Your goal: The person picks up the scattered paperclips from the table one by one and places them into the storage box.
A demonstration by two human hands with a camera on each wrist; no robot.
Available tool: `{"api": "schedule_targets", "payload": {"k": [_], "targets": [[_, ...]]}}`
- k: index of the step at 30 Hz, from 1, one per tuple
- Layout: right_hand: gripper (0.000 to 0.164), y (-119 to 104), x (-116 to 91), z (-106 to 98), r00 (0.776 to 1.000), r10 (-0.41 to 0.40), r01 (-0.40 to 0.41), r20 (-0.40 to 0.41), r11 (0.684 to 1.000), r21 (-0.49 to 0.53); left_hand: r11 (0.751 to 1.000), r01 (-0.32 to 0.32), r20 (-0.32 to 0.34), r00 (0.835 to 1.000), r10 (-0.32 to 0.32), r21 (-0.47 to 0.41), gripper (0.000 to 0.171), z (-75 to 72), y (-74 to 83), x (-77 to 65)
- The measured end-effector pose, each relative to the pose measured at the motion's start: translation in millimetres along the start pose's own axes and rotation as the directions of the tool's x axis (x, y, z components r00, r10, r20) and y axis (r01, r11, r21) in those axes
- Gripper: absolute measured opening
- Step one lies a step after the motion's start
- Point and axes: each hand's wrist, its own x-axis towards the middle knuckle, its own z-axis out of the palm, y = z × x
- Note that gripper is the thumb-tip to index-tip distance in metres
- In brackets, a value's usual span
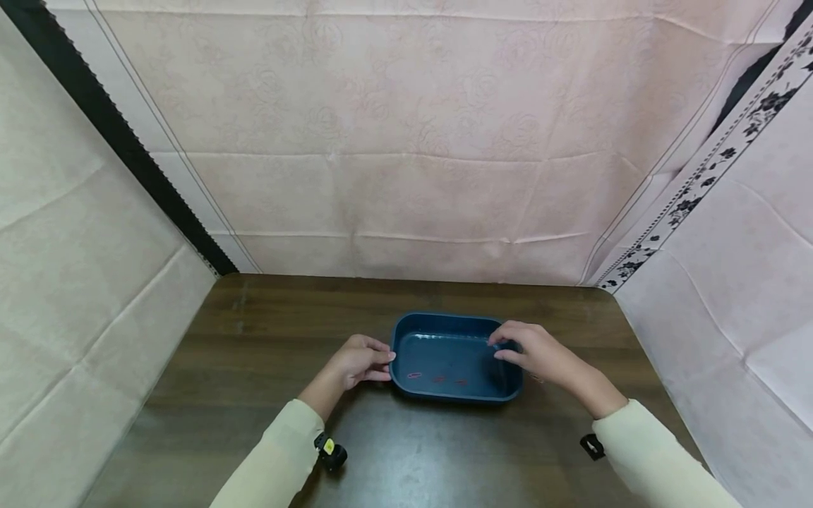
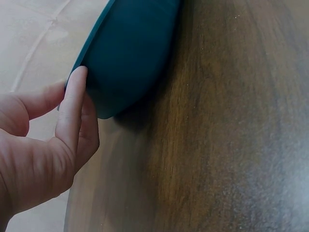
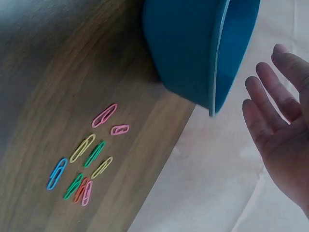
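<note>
A dark blue rectangular tray [image 1: 444,391] stands on the table with three reddish paper clips [image 1: 414,375] lying in its near part. At its left end, my left hand [image 1: 360,363] pinches the rim between thumb and fingers; the left wrist view shows this hand [image 2: 53,140] close up. My right hand [image 1: 536,349] hovers over the right end of the tray, thumb and fingers spread apart, nothing seen between them. In the right wrist view its fingers [image 3: 273,104] are loosely extended beside the rim.
Beside the tray's right end, several paper clips in pink, yellow, green, blue and red lie on the wooden table [image 3: 29,130], such as a blue paper clip [image 3: 57,174]. My right hand and forearm mostly hide them from the head view. Pale cloth [image 1: 406,197] hangs behind and at both sides.
</note>
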Motion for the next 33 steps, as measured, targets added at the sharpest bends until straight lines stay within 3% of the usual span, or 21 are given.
{"api": "schedule_targets", "payload": {"k": [5,12,24,33], "targets": [[0.02,5,-10,-5,0.997,0.022,-0.02,-0.069,0.999,0.025,1.0,0.002,-0.004,1.0,-0.002,0.008,0.032,-0.9,1.6,-1.8],[0.024,15,-24,-14,0.984,0.127,-0.126,-0.125,0.992,0.021,1.0,-0.005,0.001,1.0,0.005,0.012,0.032,-2.2,2.6,-2.0],[0.03,42,-44,-14,0.968,0.214,-0.219,-0.133,0.975,-0.022,1.0,0.006,-0.01,1.0,-0.006,0.008,0.031,-1.7,0.5,-0.5],[0.034,67,-55,-9,0.957,0.275,-0.279,-0.094,0.96,-0.038,1.0,0.003,-0.006,1.0,-0.003,0.009,0.033,-0.6,-2.0,2.8]]}}
